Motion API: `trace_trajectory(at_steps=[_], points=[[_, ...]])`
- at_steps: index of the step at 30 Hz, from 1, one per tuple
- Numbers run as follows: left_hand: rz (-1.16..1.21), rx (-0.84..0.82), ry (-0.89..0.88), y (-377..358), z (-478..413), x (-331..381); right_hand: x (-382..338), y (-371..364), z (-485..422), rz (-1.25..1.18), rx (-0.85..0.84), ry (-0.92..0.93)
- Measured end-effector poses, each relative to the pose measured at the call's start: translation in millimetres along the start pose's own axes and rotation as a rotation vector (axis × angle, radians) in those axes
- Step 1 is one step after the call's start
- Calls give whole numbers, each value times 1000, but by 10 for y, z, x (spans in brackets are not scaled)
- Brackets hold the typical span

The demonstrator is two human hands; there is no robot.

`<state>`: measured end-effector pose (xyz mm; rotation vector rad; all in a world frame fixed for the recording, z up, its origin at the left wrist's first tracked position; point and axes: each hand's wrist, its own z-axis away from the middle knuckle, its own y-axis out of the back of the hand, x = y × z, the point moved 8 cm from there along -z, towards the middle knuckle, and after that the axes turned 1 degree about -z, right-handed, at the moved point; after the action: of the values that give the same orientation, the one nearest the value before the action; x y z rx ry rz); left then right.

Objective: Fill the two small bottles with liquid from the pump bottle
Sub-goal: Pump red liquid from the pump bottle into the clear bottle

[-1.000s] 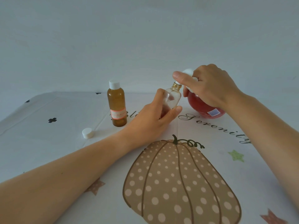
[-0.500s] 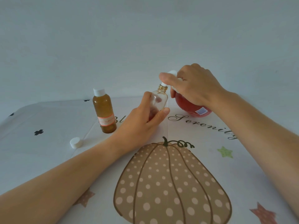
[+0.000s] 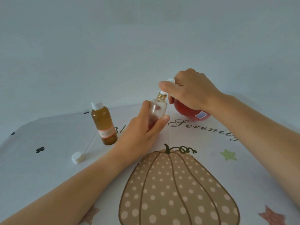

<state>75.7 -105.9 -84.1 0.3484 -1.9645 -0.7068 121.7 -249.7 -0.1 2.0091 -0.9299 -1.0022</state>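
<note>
Although the view has shifted, the hands have barely moved: the left hand [image 3: 142,127] grips the clear small bottle [image 3: 158,106], tilted under the spout [image 3: 162,92] near the far edge of the bench [image 3: 48,168], while the right hand [image 3: 193,90] stays curled over the top of the pump bottle [image 3: 186,109]. Filling likely continues.

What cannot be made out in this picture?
Head view:
- The right hand covers most of the white pump head of the round red pump bottle.
- The left hand hides the lower part of the small clear bottle, so its liquid level is unknown.
- The label on the small amber white-capped bottle is too blurred to read.
</note>
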Motion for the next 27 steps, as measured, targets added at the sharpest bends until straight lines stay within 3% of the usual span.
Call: trace_trajectory(at_steps=[27], points=[[22, 34, -20, 15, 2, -3, 32, -12, -14, -19, 0, -6]])
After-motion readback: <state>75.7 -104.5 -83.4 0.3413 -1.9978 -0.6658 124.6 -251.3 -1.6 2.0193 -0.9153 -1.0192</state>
